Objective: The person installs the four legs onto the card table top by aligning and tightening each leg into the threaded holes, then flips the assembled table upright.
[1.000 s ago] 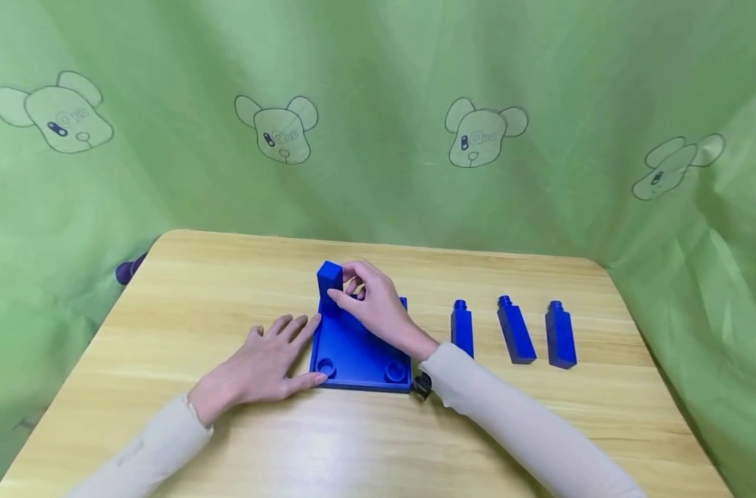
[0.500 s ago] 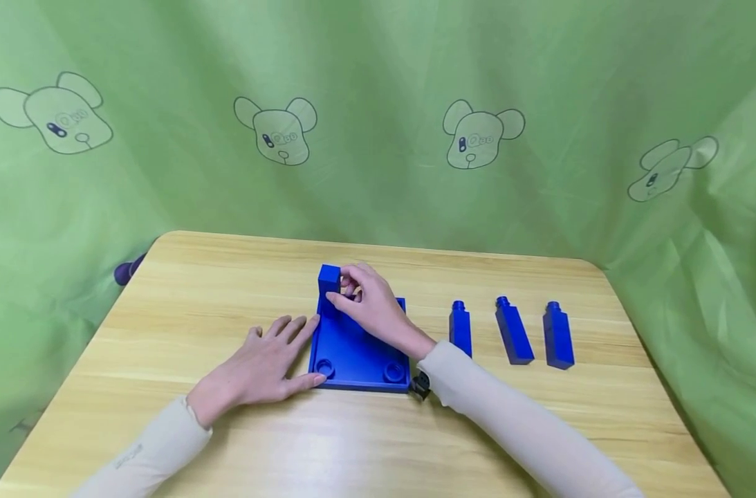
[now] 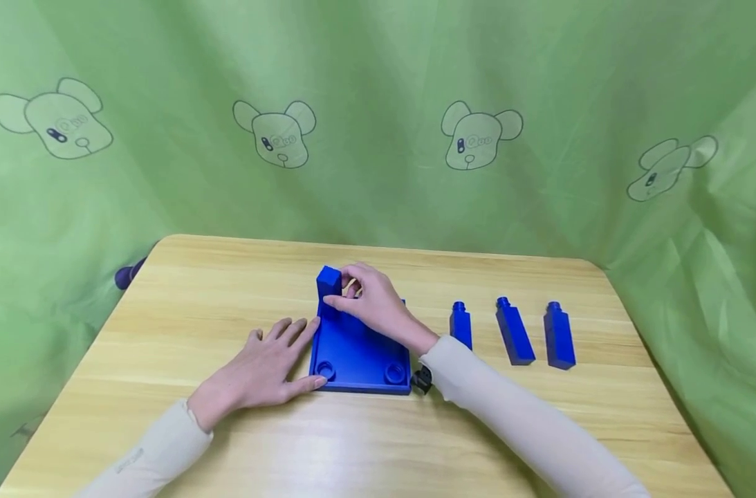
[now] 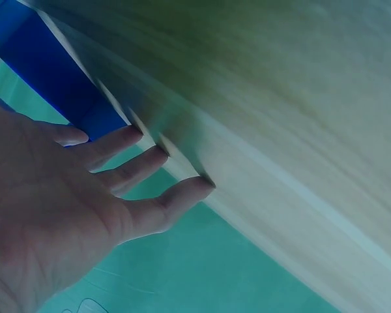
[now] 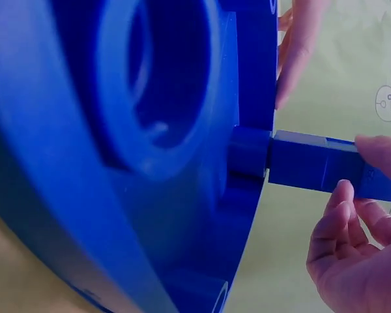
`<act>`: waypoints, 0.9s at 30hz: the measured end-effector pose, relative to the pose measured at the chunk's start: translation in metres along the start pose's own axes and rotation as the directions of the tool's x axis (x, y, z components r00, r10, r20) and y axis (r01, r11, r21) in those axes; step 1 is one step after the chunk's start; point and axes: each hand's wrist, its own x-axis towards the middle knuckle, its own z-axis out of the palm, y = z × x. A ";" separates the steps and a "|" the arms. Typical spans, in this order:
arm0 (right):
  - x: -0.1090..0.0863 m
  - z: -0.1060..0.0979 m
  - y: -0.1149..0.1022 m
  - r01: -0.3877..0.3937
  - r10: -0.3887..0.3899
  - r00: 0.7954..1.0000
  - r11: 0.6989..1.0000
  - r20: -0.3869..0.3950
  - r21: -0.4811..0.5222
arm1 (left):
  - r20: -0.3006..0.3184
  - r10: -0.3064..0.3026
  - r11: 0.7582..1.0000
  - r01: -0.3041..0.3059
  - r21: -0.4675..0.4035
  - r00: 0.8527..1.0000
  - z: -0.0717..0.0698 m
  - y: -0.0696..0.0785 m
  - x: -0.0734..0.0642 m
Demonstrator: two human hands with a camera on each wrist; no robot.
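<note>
A shallow square blue tabletop [image 3: 360, 356] lies on the table, its rim up and round sockets in its corners. One blue square leg [image 3: 329, 285] stands upright at the far left corner; in the right wrist view, this leg [image 5: 303, 163] meets a round corner socket [image 5: 247, 153] end on. My right hand [image 3: 384, 304] pinches the leg between thumb and fingers. Spread along the left side of the tabletop is my left hand [image 3: 259, 370], with its thumb at the near left corner and its index fingertip at the left edge. The far right socket is hidden behind the right hand.
Three more blue legs lie to the right with their narrow round ends pointing away: a near one [image 3: 460, 325] partly behind the right sleeve, a middle one [image 3: 516, 333] and a far right one [image 3: 559, 339]. A green curtain [image 3: 378, 187] hangs behind the wooden table [image 3: 228, 283].
The upright leg has turned about its own length under my right thumb and fingers, its top face showing different angles. The left hand and the tabletop stay about where they were.
</note>
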 end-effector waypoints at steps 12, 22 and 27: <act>0.002 0.002 0.006 0.029 -0.029 0.999 1.000 0.027 -0.008 | -0.017 0.001 1.000 -0.001 0.001 1.000 0.002 0.001 0.000; 0.000 -0.003 0.001 0.014 -0.015 0.999 1.000 0.049 0.027 | -0.009 -0.006 1.000 0.006 -0.013 1.000 0.000 0.001 -0.002; 0.000 -0.004 0.002 0.009 -0.010 0.999 1.000 0.046 0.016 | -0.012 0.001 1.000 -0.001 -0.013 1.000 0.001 0.001 -0.002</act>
